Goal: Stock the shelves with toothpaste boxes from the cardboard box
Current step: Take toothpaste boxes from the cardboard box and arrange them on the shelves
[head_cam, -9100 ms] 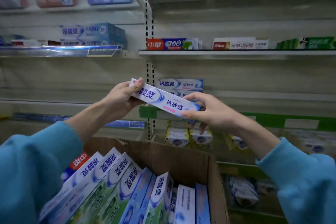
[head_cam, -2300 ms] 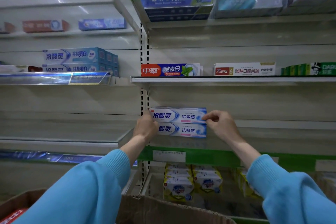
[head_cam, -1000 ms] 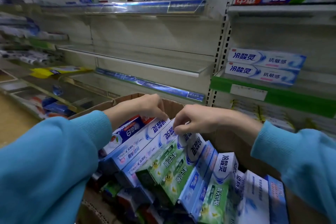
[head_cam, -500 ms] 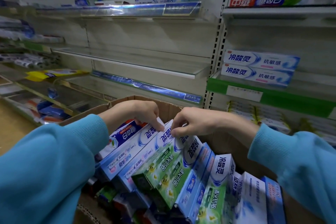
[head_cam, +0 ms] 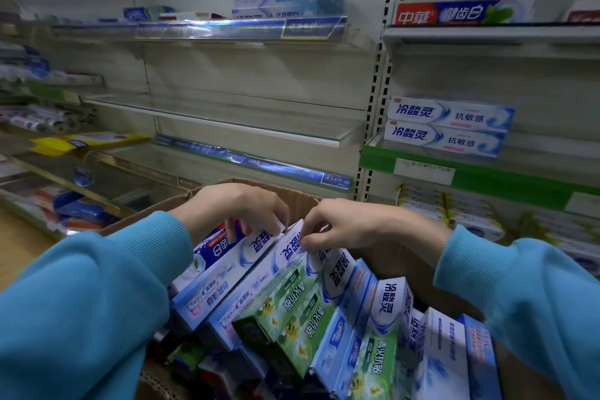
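Both hands in carton (head_cam: pixel 293 196), pick step under way. Left hand (head_cam: pixel 242 204) and right hand (head_cam: pixel 344 222) curled, fingertips pinching top ends of white-blue boxes (head_cam: pixel 259 245). Next, by judgement: one box to be lifted clear, carried to shelf (head_cam: pixel 487 180) beside two placed boxes (head_cam: pixel 449 125).

Both hands (head_cam: pixel 292 221) side by side, fingers curled

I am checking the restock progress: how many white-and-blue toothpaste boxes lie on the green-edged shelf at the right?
2, stacked: the upper box lies on the lower box, at the left end of the green-edged shelf. More could be hidden behind them.
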The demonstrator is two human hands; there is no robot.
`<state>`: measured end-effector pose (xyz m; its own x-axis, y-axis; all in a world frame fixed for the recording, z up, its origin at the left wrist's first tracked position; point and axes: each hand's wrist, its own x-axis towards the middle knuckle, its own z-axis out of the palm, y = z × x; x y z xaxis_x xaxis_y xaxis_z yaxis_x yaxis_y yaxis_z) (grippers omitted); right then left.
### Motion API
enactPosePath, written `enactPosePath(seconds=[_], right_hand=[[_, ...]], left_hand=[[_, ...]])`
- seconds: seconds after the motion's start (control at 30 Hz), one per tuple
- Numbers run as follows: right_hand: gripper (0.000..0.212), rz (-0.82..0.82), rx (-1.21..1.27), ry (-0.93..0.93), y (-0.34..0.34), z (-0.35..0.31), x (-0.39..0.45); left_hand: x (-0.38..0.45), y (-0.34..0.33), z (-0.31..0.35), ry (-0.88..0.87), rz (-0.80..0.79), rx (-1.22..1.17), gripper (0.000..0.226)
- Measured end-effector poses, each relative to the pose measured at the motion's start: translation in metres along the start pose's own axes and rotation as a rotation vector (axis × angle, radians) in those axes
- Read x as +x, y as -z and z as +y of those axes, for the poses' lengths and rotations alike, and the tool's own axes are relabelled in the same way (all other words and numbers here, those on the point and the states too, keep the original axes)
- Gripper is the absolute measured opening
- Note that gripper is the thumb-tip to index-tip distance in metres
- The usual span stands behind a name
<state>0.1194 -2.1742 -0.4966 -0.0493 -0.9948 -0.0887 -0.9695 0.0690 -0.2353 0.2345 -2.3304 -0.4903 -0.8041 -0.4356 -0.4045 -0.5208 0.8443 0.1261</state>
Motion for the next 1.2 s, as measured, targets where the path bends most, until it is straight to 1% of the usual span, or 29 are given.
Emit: enactPosePath(seconds=[0.2,0.33,0.53,0.63,0.7,0.77,0.8,0.87,0.93,1.0,1.1,1.2], right_hand=[[0.027,-0.005,0.002,0.0,0.0,0.0,0.001],[0.028,-0.009,-0.001,-0.003,0.001,-0.001,0.001],[0.029,-0.014,0.005,0.003,0.0,0.001,0.0],[0.03,-0.012,0.001,0.007,0.0,0.001,0.001],[0.03,-0.013,0.003,0.007,0.0,0.002,0.001],[0.03,-0.013,0.007,0.004,0.0,0.002,0.002],[0.029,-0.01,0.008,0.004,0.0,0.002,0.002],[0.028,-0.002,0.011,0.009,0.0,0.002,0.002],[0.027,0.01,0.012,0.018,0.0,0.002,0.002],[0.029,0.018,0.02,0.022,0.0,0.002,0.001],[0.033,0.048,0.031,0.027,0.002,-0.001,-0.001],[0.044,0.111,0.077,0.018,0.006,-0.004,-0.002]], left_hand=[[-0.003,0.0,0.0,-0.004,0.014,-0.036,0.025],[-0.008,0.002,-0.001,-0.014,-0.016,-0.049,0.032],[-0.006,-0.002,-0.001,-0.007,0.008,-0.083,0.02],[-0.003,-0.003,-0.004,-0.004,0.048,-0.072,0.021],[-0.003,-0.001,-0.005,0.002,0.101,-0.047,0.017],[-0.004,0.002,-0.006,0.016,0.204,-0.013,0.014],[-0.004,0.004,-0.006,0.026,0.248,-0.017,0.013],[-0.005,0.009,-0.011,0.029,0.285,-0.056,0.01],[-0.008,0.017,-0.019,0.029,0.288,-0.123,0.011],[-0.012,0.026,-0.029,0.038,0.342,-0.191,0.014],[-0.02,0.041,-0.04,0.05,0.518,-0.317,0.015],[-0.023,0.058,-0.041,0.001,0.674,-0.546,0.016]])
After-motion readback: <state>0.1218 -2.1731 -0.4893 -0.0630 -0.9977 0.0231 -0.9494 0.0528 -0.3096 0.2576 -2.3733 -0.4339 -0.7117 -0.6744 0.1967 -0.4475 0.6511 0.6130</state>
